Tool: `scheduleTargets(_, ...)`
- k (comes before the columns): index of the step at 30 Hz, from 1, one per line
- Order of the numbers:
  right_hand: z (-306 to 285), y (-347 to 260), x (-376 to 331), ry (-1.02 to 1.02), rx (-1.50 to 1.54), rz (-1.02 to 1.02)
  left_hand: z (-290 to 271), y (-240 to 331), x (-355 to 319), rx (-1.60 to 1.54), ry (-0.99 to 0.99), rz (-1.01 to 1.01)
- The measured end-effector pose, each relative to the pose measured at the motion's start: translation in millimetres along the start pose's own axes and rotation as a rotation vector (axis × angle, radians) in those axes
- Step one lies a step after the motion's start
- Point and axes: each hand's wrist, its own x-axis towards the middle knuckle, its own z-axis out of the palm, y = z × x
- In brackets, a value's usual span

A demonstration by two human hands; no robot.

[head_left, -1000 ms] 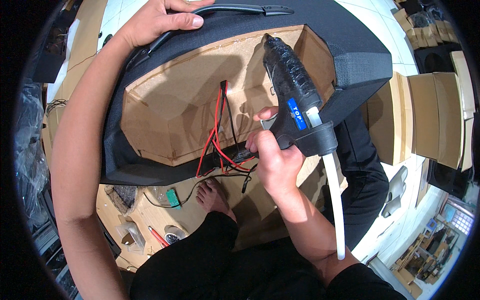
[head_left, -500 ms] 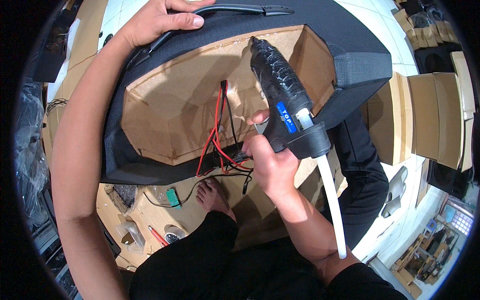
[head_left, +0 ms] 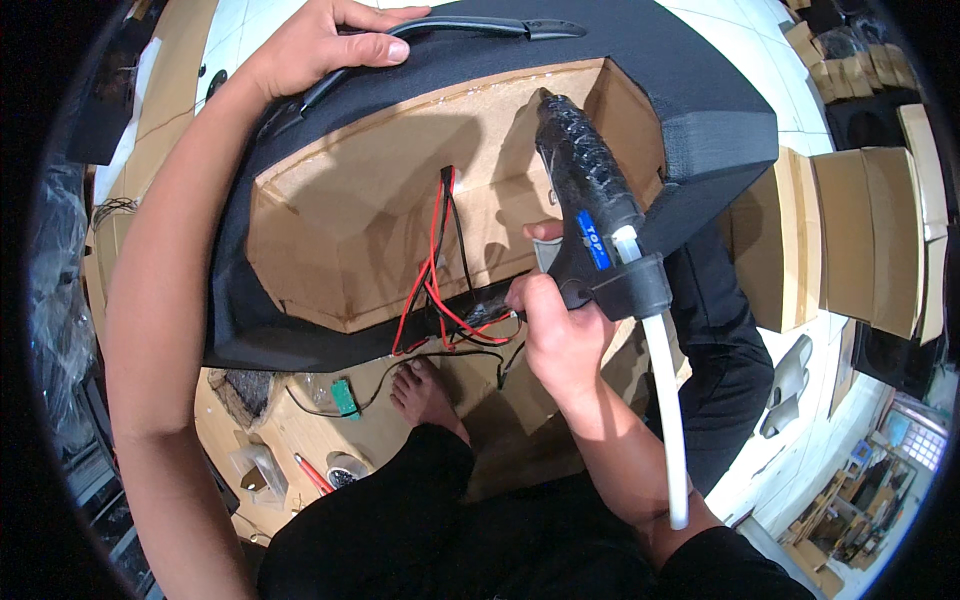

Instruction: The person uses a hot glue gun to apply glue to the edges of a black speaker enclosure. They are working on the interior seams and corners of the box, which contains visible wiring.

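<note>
A black-covered speaker-like box (head_left: 715,145) with a bare brown wooden cavity (head_left: 390,140) lies tilted in front of me. My left hand (head_left: 345,45) grips the black strap handle (head_left: 485,27) along its far side, thumb across the strap. In my right hand (head_left: 565,335) is a black hot glue gun (head_left: 590,170), its front wrapped in shiny dark tape. The nozzle points away over the cavity's right part, near the inner far wall. A long white glue stick (head_left: 667,420) trails from its rear. Red and black wires (head_left: 432,250) hang from a hole in the cavity over the near edge.
My bare foot (head_left: 425,395) is below the box, by a small green circuit board (head_left: 344,397) on a black cable. Red-handled pliers (head_left: 314,474) and a small cup (head_left: 346,468) lie at lower left. Cardboard boxes (head_left: 870,240) stand at right.
The glue gun and my right hand have moved right and a little nearer, so the nozzle has left the cavity's far edge. The box has shifted slightly; my left hand stays on the handle.
</note>
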Motion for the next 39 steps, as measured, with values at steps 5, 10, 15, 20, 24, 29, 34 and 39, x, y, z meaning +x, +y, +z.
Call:
scheduleTargets(5, -6.4, -2.8, 10.3, 0.066, -0.223, -0.192, 0.1, -0.2, 0.8, -0.012, -0.013, 0.012)
scheduleTargets(10, -8.5, -11.3, 17.2, 0.095, -0.289, -0.196, -0.4, -1.9, -0.8, 0.001, -0.010, 0.006)
scheduleTargets(15, -9.0, -4.0, 22.4, 0.159, -0.219, -0.207, -2.2, -14.1, 1.6, 0.078, -0.045, 0.061)
scheduleTargets(20, -9.7, 5.6, 23.9, 0.183, -0.328, -0.246, -0.8, -26.3, 5.2, -0.026, -0.027, 0.084)
scheduleTargets(24, -11.4, 12.3, 24.7, 0.201, -0.343, -0.260, -0.8, -22.0, 3.6, -0.033, -0.047, 0.066)
scheduleTargets(29, -6.2, 11.7, 27.2, 0.237, -0.286, -0.267, -2.0, -25.4, 2.5, -0.034, -0.039, 0.077)
scheduleTargets(34, -5.9, 14.4, 28.8, 0.265, -0.330, -0.318, -0.1, -22.2, 2.6, -0.017, -0.026, 0.066)
scheduleTargets(39, -4.8, 13.4, 28.2, 0.276, -0.354, -0.295, -0.2, -22.8, 2.0, -0.028, -0.030, 0.069)
